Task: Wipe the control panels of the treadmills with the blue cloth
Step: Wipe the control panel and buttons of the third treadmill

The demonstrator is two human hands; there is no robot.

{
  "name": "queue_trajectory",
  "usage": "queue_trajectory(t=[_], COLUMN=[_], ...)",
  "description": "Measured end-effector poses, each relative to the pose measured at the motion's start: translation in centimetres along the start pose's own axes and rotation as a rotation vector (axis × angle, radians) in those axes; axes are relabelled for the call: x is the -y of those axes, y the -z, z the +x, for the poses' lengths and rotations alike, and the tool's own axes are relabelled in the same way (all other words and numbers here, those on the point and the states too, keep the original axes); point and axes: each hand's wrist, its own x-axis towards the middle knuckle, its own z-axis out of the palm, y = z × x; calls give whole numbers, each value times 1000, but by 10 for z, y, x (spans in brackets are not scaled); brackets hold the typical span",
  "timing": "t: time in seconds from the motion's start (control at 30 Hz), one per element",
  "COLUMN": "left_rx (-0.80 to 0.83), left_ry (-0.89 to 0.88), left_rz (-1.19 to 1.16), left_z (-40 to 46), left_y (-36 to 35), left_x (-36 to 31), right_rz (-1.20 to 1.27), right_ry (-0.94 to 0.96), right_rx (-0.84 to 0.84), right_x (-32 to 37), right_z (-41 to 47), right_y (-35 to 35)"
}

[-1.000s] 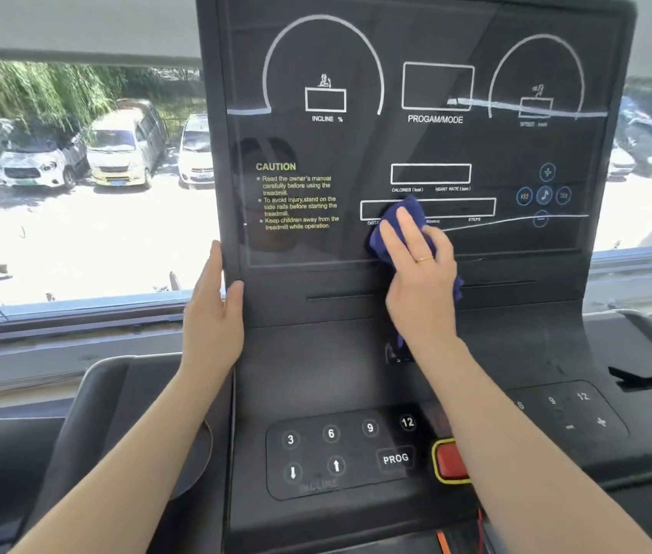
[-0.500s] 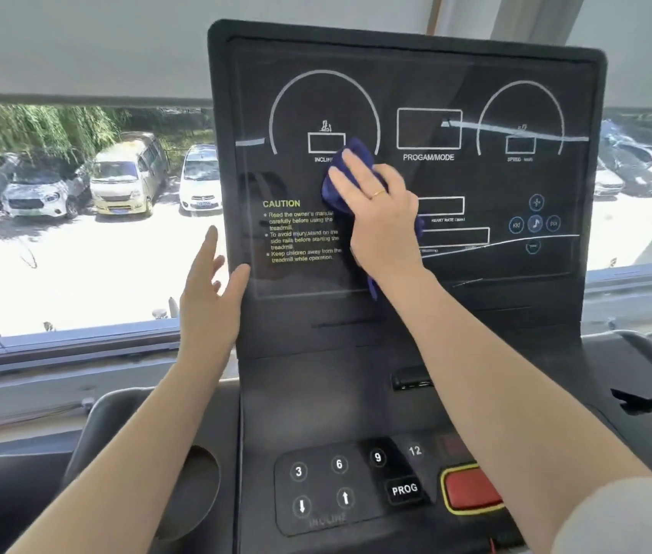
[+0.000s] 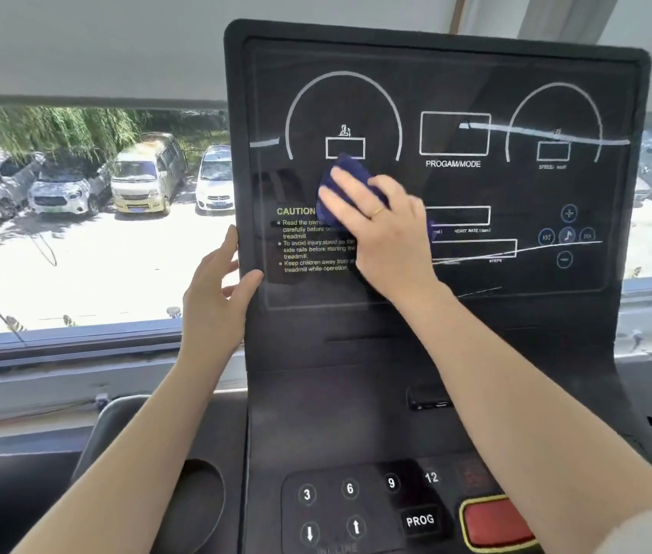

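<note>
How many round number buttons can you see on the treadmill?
4. They sit in a row on the lower keypad: 3 at the left, then 6, then 9, and 12 at the right. The right arm may hide more.

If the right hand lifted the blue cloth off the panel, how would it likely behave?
The blue cloth is bunched under the right hand, so it is probably floppy and would drape. It looks thin, so likely light. On the glossy control panel it probably slides easily.
</note>
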Motion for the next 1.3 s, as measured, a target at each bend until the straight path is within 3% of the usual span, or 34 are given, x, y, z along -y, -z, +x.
queue_trajectory(t=[0.17,0.37,0.43,0.6,0.7,0.87,0.93,1.03,1.13,1.2,1.3], left_rx=[-4,29,67,64,46,33,24,38,52,29,21], left_ry=[23,50,67,26,24,74,85,99,67,39,-4], left_rz=[13,68,143,317,250,-29,-52,-41,12,38,58], left_z=[-1,0,8,48,61,59,61,65,70,74,79], left_y=[-1,4,8,16,14,14,17,19,21,18,14], left_x=[-5,-15,-26,-61,-71,-60,-60,-66,-68,-68,-69], right_rz=[62,54,17,1,89,121,95,55,46,70,135], right_ry=[-144,359,400,91,-6,486,415,124,-34,0,217], right_rx=[-42,100,93,-17,-73,46,4,-88,-110,-136,-60], right_x=[4,32,14,-14,4,20,5,-6,4,17,39], right_z=[14,-30,-6,67,73,30,54,106,129,120,87], right_y=[-2,-1,-2,-7,-6,-10,-14,-16,-19,-23,-24])
